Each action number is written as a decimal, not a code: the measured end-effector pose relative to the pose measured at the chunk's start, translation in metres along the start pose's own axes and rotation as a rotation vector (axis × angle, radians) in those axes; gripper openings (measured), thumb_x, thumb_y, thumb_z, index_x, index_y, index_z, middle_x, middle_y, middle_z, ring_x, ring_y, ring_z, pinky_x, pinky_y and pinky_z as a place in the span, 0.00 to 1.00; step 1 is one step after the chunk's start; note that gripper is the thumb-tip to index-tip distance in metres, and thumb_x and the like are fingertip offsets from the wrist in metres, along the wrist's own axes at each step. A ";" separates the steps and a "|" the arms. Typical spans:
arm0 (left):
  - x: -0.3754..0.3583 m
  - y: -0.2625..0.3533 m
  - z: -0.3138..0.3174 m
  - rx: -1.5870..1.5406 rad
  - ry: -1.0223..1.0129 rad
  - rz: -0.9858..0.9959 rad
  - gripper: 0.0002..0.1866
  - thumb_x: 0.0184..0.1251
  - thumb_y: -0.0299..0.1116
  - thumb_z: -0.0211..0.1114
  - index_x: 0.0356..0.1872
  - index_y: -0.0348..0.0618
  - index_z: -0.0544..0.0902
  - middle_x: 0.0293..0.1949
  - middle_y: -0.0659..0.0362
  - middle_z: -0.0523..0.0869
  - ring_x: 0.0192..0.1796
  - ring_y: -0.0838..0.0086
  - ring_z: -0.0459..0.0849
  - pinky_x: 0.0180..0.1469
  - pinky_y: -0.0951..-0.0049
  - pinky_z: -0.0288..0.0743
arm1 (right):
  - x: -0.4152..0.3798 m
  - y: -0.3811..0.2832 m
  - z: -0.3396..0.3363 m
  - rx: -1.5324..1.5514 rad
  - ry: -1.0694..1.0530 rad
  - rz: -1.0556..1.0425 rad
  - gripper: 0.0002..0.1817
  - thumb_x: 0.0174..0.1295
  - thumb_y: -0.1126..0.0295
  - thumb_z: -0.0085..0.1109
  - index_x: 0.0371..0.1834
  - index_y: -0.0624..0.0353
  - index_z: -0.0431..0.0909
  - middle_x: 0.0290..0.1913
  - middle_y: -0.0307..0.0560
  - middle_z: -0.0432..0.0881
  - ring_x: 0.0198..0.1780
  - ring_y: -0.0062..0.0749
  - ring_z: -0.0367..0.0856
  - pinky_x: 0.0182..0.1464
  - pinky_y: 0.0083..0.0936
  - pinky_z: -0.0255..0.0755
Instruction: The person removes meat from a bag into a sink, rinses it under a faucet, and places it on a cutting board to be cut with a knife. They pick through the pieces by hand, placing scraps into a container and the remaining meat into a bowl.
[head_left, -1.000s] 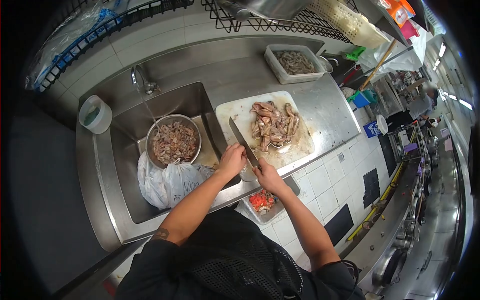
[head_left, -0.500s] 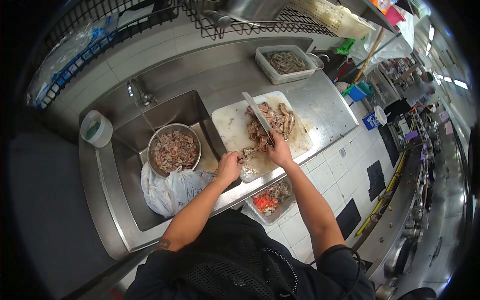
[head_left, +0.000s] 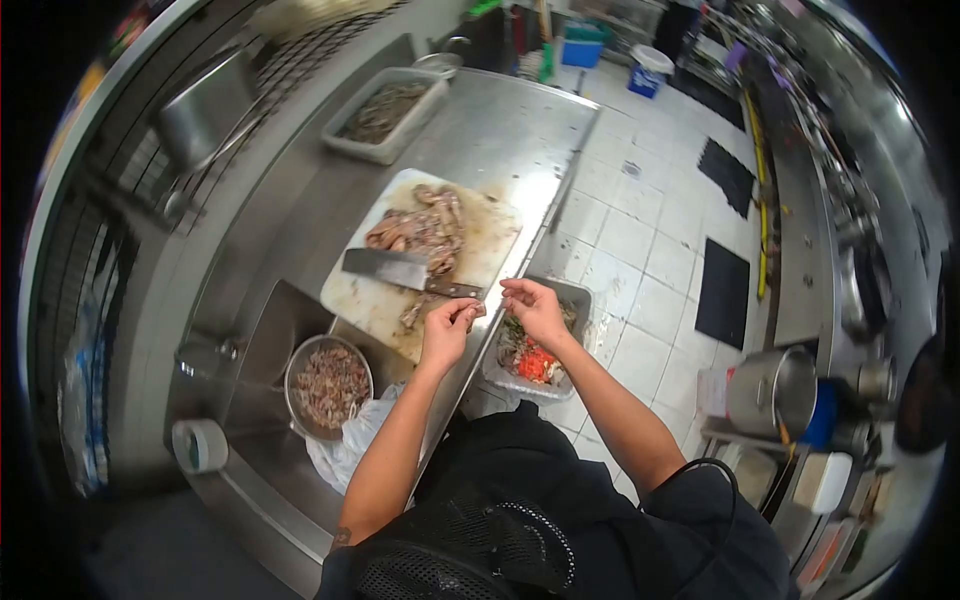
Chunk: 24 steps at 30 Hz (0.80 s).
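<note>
The cleaver (head_left: 390,267) lies flat on the white cutting board (head_left: 480,225), its dark handle (head_left: 452,289) pointing toward the front edge. Just past it is a heap of brownish-pink meat or seafood pieces (head_left: 420,230). My left hand (head_left: 447,335) is at the board's front corner, thumb and fingers pinched on a small bit that I cannot make out. Across a narrow gap, my right hand (head_left: 537,314) hovers over the waste tray (head_left: 582,300), fingers loosely bent and apart, with nothing visible in them. Red and pale scraps (head_left: 537,362) lie in that tray.
A metal bowl of chopped pieces (head_left: 328,388) stands in the sink (head_left: 262,405), beside a white plastic bag (head_left: 345,450). A tub of greyish seafood (head_left: 390,115) sits at the counter's far end. Right of the counter are floor tiles and dark mats (head_left: 723,290).
My right hand has let go of the cleaver, which now rests on the board, and has moved out past the counter edge. My left hand has come nearer to it. The view has turned right.
</note>
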<state>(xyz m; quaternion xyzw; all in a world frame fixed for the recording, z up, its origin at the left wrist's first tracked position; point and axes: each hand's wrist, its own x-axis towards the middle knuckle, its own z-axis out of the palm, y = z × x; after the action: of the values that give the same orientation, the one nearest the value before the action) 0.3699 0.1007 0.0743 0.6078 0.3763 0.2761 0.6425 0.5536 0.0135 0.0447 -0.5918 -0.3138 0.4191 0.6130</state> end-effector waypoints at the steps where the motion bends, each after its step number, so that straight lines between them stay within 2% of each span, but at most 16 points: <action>1: 0.007 -0.005 0.009 -0.006 -0.039 -0.033 0.09 0.79 0.26 0.65 0.51 0.33 0.88 0.39 0.62 0.91 0.33 0.86 0.80 0.36 0.81 0.74 | -0.010 -0.003 -0.010 0.052 -0.022 0.023 0.20 0.70 0.84 0.61 0.65 0.65 0.81 0.49 0.42 0.86 0.48 0.22 0.85 0.49 0.23 0.81; 2: 0.011 -0.004 0.021 0.017 -0.077 -0.040 0.09 0.79 0.26 0.65 0.51 0.33 0.88 0.39 0.62 0.91 0.33 0.86 0.80 0.36 0.81 0.74 | -0.019 -0.006 -0.017 0.074 0.018 0.023 0.20 0.70 0.84 0.61 0.65 0.65 0.81 0.49 0.42 0.86 0.48 0.22 0.85 0.49 0.23 0.81; 4: 0.017 0.004 0.048 -0.061 -0.062 -0.082 0.07 0.78 0.28 0.66 0.48 0.35 0.89 0.38 0.63 0.91 0.33 0.86 0.80 0.35 0.81 0.74 | -0.034 -0.009 -0.025 0.314 0.082 0.097 0.22 0.69 0.84 0.62 0.67 0.66 0.79 0.51 0.43 0.86 0.50 0.23 0.85 0.50 0.24 0.82; 5: 0.018 0.009 0.060 -0.051 -0.079 -0.095 0.06 0.77 0.26 0.67 0.46 0.35 0.88 0.40 0.61 0.91 0.35 0.84 0.83 0.37 0.81 0.77 | -0.040 -0.006 -0.028 0.461 0.091 0.144 0.22 0.70 0.81 0.64 0.67 0.64 0.79 0.53 0.42 0.86 0.51 0.24 0.85 0.52 0.24 0.81; 6: 0.020 0.006 0.070 -0.029 -0.113 -0.106 0.06 0.77 0.26 0.67 0.46 0.35 0.88 0.40 0.61 0.91 0.35 0.84 0.83 0.37 0.81 0.77 | -0.046 -0.006 -0.029 0.485 0.126 0.141 0.22 0.70 0.81 0.64 0.67 0.64 0.79 0.53 0.42 0.86 0.51 0.24 0.85 0.52 0.24 0.81; 8: 0.022 -0.001 0.090 -0.096 -0.131 -0.180 0.06 0.76 0.25 0.68 0.47 0.33 0.87 0.43 0.56 0.92 0.41 0.77 0.88 0.43 0.76 0.82 | -0.057 -0.005 -0.028 0.970 0.055 0.227 0.19 0.71 0.79 0.66 0.64 0.63 0.81 0.53 0.41 0.86 0.50 0.26 0.86 0.54 0.25 0.80; 10: 0.021 -0.006 0.107 -0.092 -0.155 -0.182 0.07 0.74 0.24 0.69 0.48 0.31 0.86 0.43 0.55 0.92 0.42 0.75 0.89 0.45 0.75 0.84 | -0.062 0.004 -0.034 1.044 0.099 0.193 0.16 0.71 0.77 0.67 0.61 0.61 0.82 0.52 0.41 0.87 0.50 0.26 0.86 0.55 0.25 0.79; 14: 0.017 -0.007 0.121 0.101 -0.172 -0.141 0.08 0.73 0.23 0.70 0.47 0.28 0.88 0.42 0.54 0.92 0.40 0.75 0.89 0.43 0.75 0.84 | -0.057 0.033 -0.053 1.065 0.149 0.227 0.13 0.70 0.78 0.67 0.56 0.63 0.83 0.49 0.44 0.89 0.49 0.27 0.87 0.53 0.26 0.81; 16: 0.018 -0.009 0.121 0.189 -0.167 -0.123 0.08 0.72 0.23 0.70 0.46 0.27 0.88 0.41 0.54 0.93 0.39 0.75 0.89 0.42 0.75 0.84 | -0.055 0.033 -0.064 0.837 0.146 0.277 0.11 0.69 0.79 0.67 0.53 0.65 0.84 0.47 0.45 0.89 0.46 0.28 0.89 0.49 0.27 0.84; 17: 0.019 -0.010 0.120 0.283 -0.187 -0.096 0.08 0.73 0.23 0.70 0.46 0.27 0.89 0.39 0.54 0.93 0.38 0.76 0.89 0.41 0.75 0.83 | -0.052 0.032 -0.067 0.784 0.120 0.266 0.08 0.68 0.80 0.68 0.49 0.65 0.85 0.43 0.45 0.90 0.41 0.28 0.89 0.43 0.26 0.85; 18: 0.020 -0.011 0.117 0.377 -0.205 -0.068 0.08 0.73 0.23 0.70 0.46 0.27 0.89 0.38 0.54 0.93 0.37 0.77 0.88 0.41 0.75 0.83 | -0.049 0.031 -0.072 0.786 0.108 0.271 0.08 0.68 0.80 0.68 0.49 0.65 0.85 0.43 0.45 0.90 0.41 0.28 0.89 0.43 0.26 0.85; 19: 0.020 -0.012 0.113 0.381 -0.191 -0.072 0.08 0.73 0.23 0.70 0.46 0.27 0.89 0.38 0.54 0.93 0.37 0.77 0.88 0.41 0.75 0.83 | -0.046 0.030 -0.077 0.637 0.055 0.220 0.08 0.67 0.81 0.69 0.48 0.65 0.85 0.41 0.45 0.90 0.40 0.27 0.89 0.41 0.25 0.85; 21: 0.018 -0.004 0.108 0.599 -0.221 -0.072 0.09 0.73 0.23 0.70 0.47 0.27 0.90 0.36 0.56 0.93 0.34 0.79 0.87 0.38 0.76 0.82 | -0.036 0.031 -0.080 0.438 -0.045 0.119 0.06 0.64 0.82 0.70 0.43 0.65 0.86 0.37 0.44 0.90 0.37 0.23 0.88 0.36 0.22 0.83; 22: 0.017 -0.003 0.106 0.601 -0.210 -0.075 0.09 0.73 0.23 0.70 0.47 0.27 0.90 0.36 0.56 0.93 0.34 0.79 0.87 0.38 0.76 0.82 | -0.031 0.031 -0.081 0.440 -0.056 0.121 0.06 0.64 0.82 0.70 0.43 0.65 0.86 0.37 0.44 0.90 0.37 0.23 0.88 0.36 0.22 0.83; 24: 0.018 -0.009 0.098 0.559 -0.179 -0.059 0.09 0.70 0.24 0.71 0.48 0.32 0.91 0.33 0.55 0.93 0.34 0.80 0.86 0.39 0.73 0.80 | -0.024 0.028 -0.080 0.230 -0.143 0.078 0.06 0.63 0.82 0.69 0.42 0.66 0.85 0.36 0.44 0.90 0.36 0.21 0.87 0.35 0.20 0.81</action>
<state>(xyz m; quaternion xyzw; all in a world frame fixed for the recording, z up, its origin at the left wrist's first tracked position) 0.4596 0.0577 0.0609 0.7719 0.3971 0.0882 0.4887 0.6091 -0.0458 0.0114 -0.4980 -0.2833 0.5166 0.6362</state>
